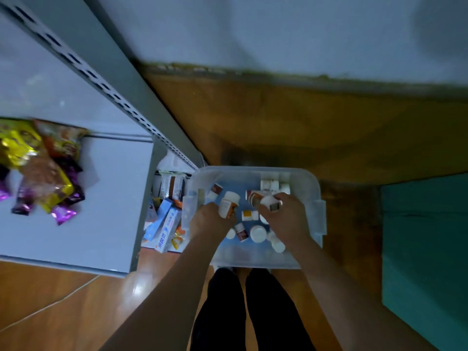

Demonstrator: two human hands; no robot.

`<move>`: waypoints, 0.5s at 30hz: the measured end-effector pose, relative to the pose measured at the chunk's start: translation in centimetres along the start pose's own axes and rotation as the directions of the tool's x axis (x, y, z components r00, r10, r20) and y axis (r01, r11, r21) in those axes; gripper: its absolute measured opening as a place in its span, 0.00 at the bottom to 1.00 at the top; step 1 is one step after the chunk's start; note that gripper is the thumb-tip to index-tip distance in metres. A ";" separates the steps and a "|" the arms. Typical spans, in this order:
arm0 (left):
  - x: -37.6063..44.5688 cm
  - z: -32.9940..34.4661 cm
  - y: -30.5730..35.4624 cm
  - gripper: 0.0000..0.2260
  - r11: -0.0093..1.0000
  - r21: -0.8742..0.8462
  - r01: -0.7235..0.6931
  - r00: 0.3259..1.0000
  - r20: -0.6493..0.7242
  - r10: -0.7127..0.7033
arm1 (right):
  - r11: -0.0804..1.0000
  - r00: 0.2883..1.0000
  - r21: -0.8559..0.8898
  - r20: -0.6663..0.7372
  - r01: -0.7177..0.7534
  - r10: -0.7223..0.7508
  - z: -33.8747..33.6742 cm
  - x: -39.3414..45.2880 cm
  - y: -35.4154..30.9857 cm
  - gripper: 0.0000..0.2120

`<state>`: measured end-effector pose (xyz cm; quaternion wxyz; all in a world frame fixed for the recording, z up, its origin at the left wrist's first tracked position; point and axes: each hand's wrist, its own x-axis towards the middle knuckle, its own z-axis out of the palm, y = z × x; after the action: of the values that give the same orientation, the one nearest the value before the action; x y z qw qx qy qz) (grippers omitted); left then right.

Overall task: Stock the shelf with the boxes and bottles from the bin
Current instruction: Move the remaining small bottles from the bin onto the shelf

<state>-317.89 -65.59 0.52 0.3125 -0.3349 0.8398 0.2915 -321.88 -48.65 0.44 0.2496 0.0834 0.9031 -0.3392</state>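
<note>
1. Nearest me I see my own dark trouser legs standing on the brown floor, with both bare forearms reaching down and forward.
2. My left hand is inside the clear plastic bin near its left wall, fingers curled round a white bottle with an orange label.
3. My right hand is in the middle of the bin, fingers gripping a white-capped bottle.
4. More small white bottles lie loose on the bin's blue bottom, some upright, some tipped; a few more lie by its far wall.
5. Just left of the bin, the lowest shelf carries blue and white boxes.
6. Further left, a higher grey shelf holds shiny snack packets at its left edge.
7. Beyond the bin I see floor meeting a pale wall.
</note>
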 end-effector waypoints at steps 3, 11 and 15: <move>-5.3 -3.7 1.2 0.17 0.987 -0.152 -0.062 0.998 -0.032 0.057 | 0.987 0.999 0.157 0.035 0.020 -0.026 -5.4 -3.2 -3.0 0.16; -19.9 -13.7 4.5 0.20 0.745 -0.568 -0.350 0.936 -0.251 0.248 | 0.715 0.988 0.687 -0.027 0.129 -0.152 -16.8 -13.3 -14.4 0.11; -26.2 -18.6 3.6 0.21 0.599 -0.609 -0.520 0.854 -0.368 0.367 | 0.563 0.942 0.774 -0.130 0.291 -0.309 -19.8 -19.6 -21.5 0.17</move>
<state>-311.53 -66.42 32.16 -0.0059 -0.2341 0.7534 0.6145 -319.67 -51.59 35.47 0.1358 0.0258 0.6622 -0.7365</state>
